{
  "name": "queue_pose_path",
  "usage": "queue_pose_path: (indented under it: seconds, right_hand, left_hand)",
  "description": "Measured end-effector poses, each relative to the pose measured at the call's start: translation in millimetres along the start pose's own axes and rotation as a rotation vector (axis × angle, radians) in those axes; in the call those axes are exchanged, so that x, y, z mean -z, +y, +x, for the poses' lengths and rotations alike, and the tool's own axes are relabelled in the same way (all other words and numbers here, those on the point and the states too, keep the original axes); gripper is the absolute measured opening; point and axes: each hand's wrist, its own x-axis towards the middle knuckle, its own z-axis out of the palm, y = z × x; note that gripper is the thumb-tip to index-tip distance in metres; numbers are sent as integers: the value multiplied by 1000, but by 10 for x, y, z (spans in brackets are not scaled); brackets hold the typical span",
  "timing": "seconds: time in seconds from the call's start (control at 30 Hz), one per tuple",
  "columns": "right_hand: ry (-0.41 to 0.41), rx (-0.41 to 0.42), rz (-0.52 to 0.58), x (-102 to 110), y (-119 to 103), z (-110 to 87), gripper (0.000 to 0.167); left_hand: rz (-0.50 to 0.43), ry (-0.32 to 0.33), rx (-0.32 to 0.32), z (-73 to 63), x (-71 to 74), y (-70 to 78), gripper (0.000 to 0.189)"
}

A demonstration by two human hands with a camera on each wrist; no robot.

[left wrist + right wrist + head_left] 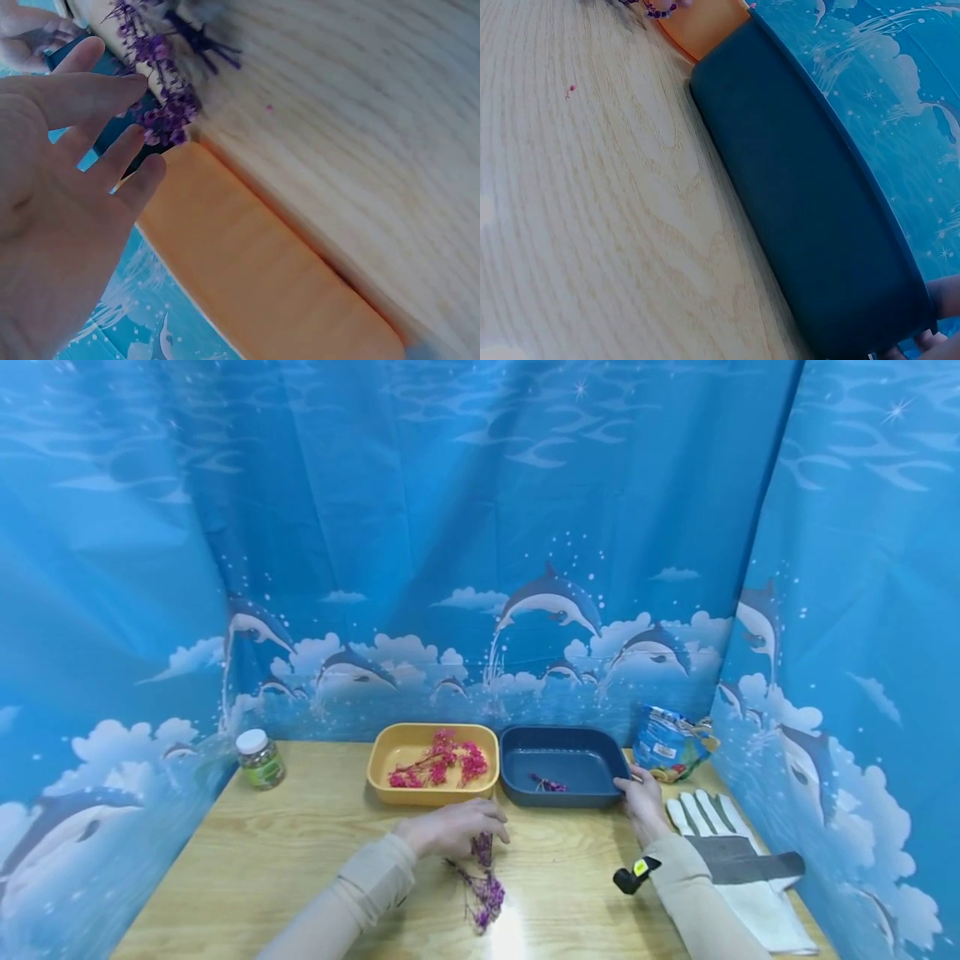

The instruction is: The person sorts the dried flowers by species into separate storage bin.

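Observation:
My left hand is over the table in front of the yellow basin, its thumb and fingers bent around the upper end of a purple dried flower sprig. In the left wrist view the purple blossoms show beyond the thumb tip; the exact contact is partly hidden. My right hand grips the right end of the dark blue basin, fingers at its rim and side. A small purple sprig lies in the blue basin, and pink dried flowers lie in the yellow one.
A jar with a white lid stands at the back left. Behind the right hand is a blue snack bag. White and grey work gloves lie at the right edge. A printed dolphin curtain borders the table.

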Motion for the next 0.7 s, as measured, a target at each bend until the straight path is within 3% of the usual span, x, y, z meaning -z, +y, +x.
queue_pose_path:
  seconds: [0.37, 0.5, 0.6, 0.7]
  right_hand:
    - [-9, -5, -24, 10, -4, -8, 67]
    - [-9, -6, -11, 8, 2, 5, 68]
    - [-4, -3, -5, 3, 8, 17, 68]
    - [0, 2, -12, 5, 18, 28, 68]
  left_hand:
    - [81, 86, -22, 37, -174, -76, 53]
    - [124, 165, -79, 117, -356, -252, 46]
    - [148, 171, -63, 127, -362, -254, 38]
    - [127, 121, -1, 94, -260, -149, 29]
